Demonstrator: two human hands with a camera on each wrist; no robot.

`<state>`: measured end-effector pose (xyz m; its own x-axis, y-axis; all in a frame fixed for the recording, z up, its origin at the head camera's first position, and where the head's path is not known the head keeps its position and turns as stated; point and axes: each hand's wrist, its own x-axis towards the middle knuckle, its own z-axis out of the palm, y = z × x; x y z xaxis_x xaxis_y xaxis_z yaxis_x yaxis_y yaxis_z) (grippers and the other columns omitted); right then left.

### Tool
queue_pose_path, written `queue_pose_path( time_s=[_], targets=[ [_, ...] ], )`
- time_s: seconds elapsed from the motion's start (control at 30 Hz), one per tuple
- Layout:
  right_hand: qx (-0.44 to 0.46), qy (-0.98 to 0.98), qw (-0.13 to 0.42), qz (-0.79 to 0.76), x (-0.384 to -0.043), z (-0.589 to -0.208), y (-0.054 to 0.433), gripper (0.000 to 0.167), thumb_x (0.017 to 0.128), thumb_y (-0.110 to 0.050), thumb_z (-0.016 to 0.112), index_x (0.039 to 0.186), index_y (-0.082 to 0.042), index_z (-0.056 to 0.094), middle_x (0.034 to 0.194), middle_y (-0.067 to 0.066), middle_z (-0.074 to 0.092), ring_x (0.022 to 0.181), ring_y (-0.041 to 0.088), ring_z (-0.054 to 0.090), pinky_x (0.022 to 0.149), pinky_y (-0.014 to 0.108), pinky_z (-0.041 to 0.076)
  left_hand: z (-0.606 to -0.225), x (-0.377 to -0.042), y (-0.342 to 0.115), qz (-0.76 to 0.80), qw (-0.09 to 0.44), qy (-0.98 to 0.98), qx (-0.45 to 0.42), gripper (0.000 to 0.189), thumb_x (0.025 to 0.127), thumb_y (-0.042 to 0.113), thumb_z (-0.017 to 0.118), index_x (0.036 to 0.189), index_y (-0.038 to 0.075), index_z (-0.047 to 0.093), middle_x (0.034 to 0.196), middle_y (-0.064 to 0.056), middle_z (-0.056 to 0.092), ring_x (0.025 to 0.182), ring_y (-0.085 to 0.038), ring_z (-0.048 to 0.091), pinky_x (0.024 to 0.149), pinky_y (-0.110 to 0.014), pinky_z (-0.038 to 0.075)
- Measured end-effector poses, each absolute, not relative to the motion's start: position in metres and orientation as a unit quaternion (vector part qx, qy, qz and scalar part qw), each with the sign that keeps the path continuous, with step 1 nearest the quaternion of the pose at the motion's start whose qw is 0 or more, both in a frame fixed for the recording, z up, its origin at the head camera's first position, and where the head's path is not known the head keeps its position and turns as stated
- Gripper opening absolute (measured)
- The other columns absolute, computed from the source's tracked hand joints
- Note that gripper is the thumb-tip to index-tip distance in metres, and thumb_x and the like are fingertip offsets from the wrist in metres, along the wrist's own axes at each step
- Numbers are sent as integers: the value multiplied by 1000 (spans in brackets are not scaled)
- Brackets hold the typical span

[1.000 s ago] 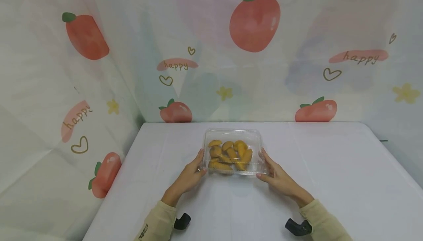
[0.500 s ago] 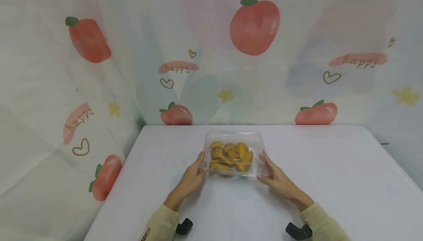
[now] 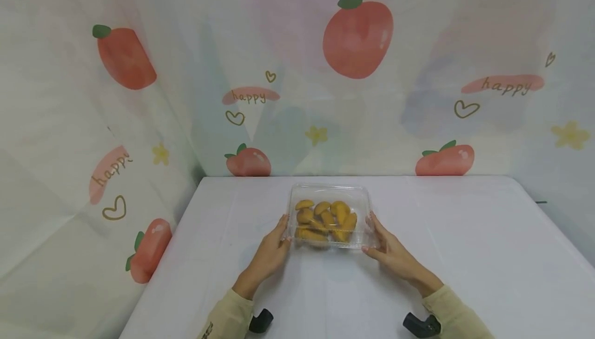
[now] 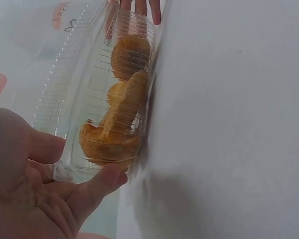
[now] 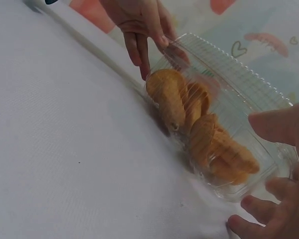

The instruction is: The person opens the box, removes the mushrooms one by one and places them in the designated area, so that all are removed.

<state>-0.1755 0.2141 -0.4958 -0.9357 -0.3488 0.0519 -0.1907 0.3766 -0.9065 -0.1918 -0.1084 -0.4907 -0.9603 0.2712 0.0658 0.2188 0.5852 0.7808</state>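
Note:
A clear plastic food container sits near the far middle of the white table. Several yellow-brown mushrooms lie inside it. My left hand holds the container's left end; in the left wrist view, that hand has its thumb and fingers at a corner. At the opposite end my right hand grips the side. The right wrist view shows the right hand with one digit over the rim and the other fingers beside the wall. The undersides of the mushrooms are hidden.
White cloth covers the table. Behind it and on the left hangs a curtain printed with fruit and the word happy. A black curved piece shows by the left sleeve, and another black piece by the right.
The scene has shifted slightly down in the head view since a second ago. Both hands keep their hold at the container's ends, and the mushrooms lie as before.

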Motion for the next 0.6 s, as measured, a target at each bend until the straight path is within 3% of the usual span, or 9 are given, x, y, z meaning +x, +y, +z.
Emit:
queue_pose_path(
  time_s=[0.07,0.13,0.2,0.3,0.6],
  targets=[
    [-165,826,71,-535,-175,-496,215,93,99,-16,64,161,1,-3,164,35,9,149,58,14,113,66,28,-490,-191,-108,431,30,891,138,61,104,11,48,159,1,24,166,-20,24,152,-38,30,123,-53,28],
    [-167,826,68,-535,-176,-495,215,93,99,-15,64,161,2,-3,164,36,10,148,59,18,113,66,29,-490,-190,-107,433,30,890,135,60,105,10,48,159,2,24,166,-20,24,142,-37,48,119,-52,36],
    [-167,824,67,-537,-176,-495,214,93,98,-14,64,161,2,-3,164,36,10,148,59,18,113,65,28,-489,-190,-107,439,31,888,133,60,105,10,47,160,2,24,166,-20,24,126,-35,63,112,-50,46],
    [-161,823,67,-541,-176,-494,213,93,98,-13,64,161,2,-2,164,36,10,149,58,15,114,64,24,-488,-190,-106,449,29,884,131,60,105,9,45,160,2,22,166,-22,22,100,-26,73,99,-44,55],
    [-154,825,61,-540,-174,-495,212,93,97,-13,65,161,3,-1,164,36,11,149,58,12,114,61,22,-494,-189,-101,481,-4,869,120,59,103,6,46,158,-1,25,165,-24,25,100,-28,72,84,-26,60]
  ],
)
